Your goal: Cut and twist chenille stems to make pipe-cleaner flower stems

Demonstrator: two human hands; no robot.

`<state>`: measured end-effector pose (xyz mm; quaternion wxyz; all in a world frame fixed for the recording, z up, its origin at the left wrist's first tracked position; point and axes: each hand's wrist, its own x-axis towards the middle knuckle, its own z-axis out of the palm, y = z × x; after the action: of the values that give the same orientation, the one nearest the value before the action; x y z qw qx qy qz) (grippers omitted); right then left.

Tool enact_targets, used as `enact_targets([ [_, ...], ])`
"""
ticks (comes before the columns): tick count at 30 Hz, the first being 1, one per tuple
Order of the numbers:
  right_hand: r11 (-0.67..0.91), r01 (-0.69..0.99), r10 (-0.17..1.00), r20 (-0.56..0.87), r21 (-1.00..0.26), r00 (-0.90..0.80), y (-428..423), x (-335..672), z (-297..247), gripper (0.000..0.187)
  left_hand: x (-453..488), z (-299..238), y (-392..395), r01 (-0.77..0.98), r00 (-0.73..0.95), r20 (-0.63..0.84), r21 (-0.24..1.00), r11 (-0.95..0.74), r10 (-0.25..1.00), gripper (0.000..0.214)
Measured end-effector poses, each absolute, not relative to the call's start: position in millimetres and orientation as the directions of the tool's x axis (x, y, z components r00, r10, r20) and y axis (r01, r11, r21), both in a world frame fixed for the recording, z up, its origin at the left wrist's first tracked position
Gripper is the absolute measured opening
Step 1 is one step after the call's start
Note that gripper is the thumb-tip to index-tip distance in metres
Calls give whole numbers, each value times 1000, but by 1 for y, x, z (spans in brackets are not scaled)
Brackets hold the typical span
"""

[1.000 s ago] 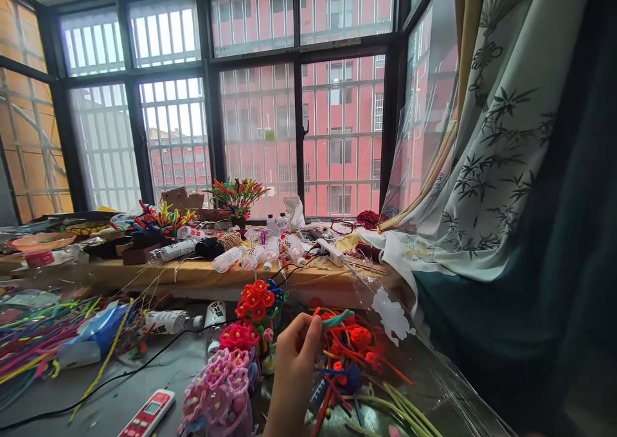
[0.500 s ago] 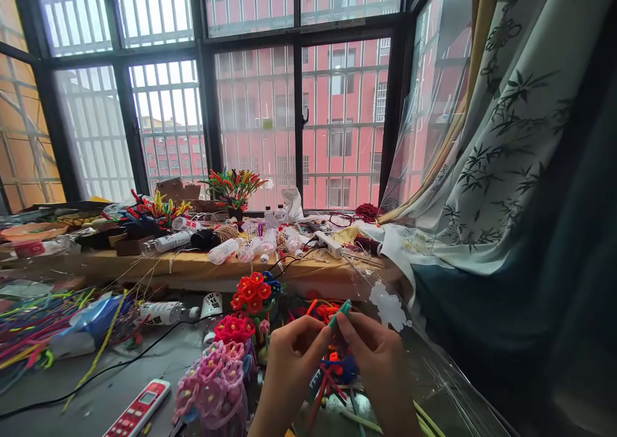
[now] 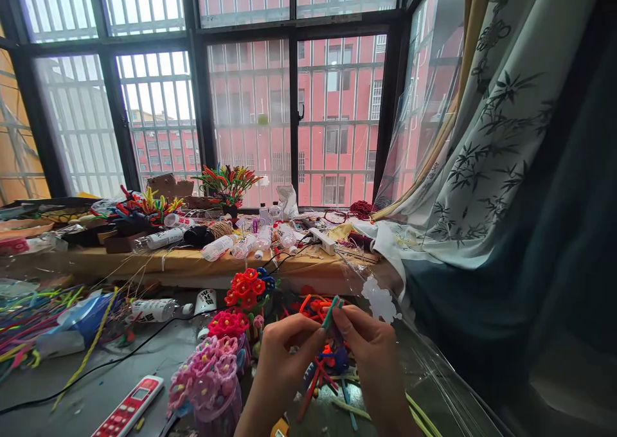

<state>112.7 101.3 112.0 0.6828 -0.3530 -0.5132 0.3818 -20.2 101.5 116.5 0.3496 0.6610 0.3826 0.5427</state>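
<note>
Left fingers (image 3: 308,347): in the head view, your thumb and forefinger press together on the lower end of the teal piece (image 3: 330,315).
Right fingers (image 3: 344,324): your thumb and forefinger pinch it near its upper end; how firmly does not show.
Teal piece: it sits tilted between your two hands, raised above the desk (image 3: 161,353), with the orange-red stems (image 3: 315,305) behind it. So little of it seems to lie under each pinch that one loosened grip, while the other pulls, could let it spring out.
Bend: its exact shape is too small to make out. If it is a pliable stem, as its look suggests, too hard a twist at one spot could leave a kink.
Orange-red stems: they lie loosely heaped just beyond your hands, so a dropped piece could fall among them and take some picking out.
Pink flowers (image 3: 212,366): they stand near your left forearm in a clear cup; if you swing that elbow outward, you could tip them or crush the petals.
Pale green stems (image 3: 419,414): they lie near your right forearm, and a sideways sweep could scatter them.
Plastic sheet (image 3: 436,373): it spreads to your right, and its loose folds could catch your arm if you reach out there.
</note>
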Motion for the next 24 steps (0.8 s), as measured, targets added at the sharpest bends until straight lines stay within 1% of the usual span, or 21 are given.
enact_targets([
  [4, 457, -170, 886, 429, -873, 179, 101, 113, 111, 34, -21, 114, 102, 161, 122, 475, 857, -489, 872, 25],
  [9, 405, -225, 914, 390, -886, 112, 105, 115, 107, 27, -21, 117, 100, 170, 133, 511, 832, -528, 849, 25],
  [12, 383, -259, 924, 371, -887, 96, 107, 117, 106, 25, -21, 120, 99, 213, 148, 521, 813, -542, 841, 24],
  [15, 375, -258, 927, 355, -891, 121, 107, 118, 107, 25, -22, 119, 100, 265, 180, 520, 792, -550, 835, 24],
  [18, 396, -241, 917, 370, -886, 148, 105, 118, 108, 24, -24, 117, 101, 306, 224, 505, 776, -552, 834, 25],
  [24, 429, -252, 902, 395, -867, 177, 105, 116, 106, 19, -26, 116, 101, 325, 243, 471, 784, -528, 848, 29],
])
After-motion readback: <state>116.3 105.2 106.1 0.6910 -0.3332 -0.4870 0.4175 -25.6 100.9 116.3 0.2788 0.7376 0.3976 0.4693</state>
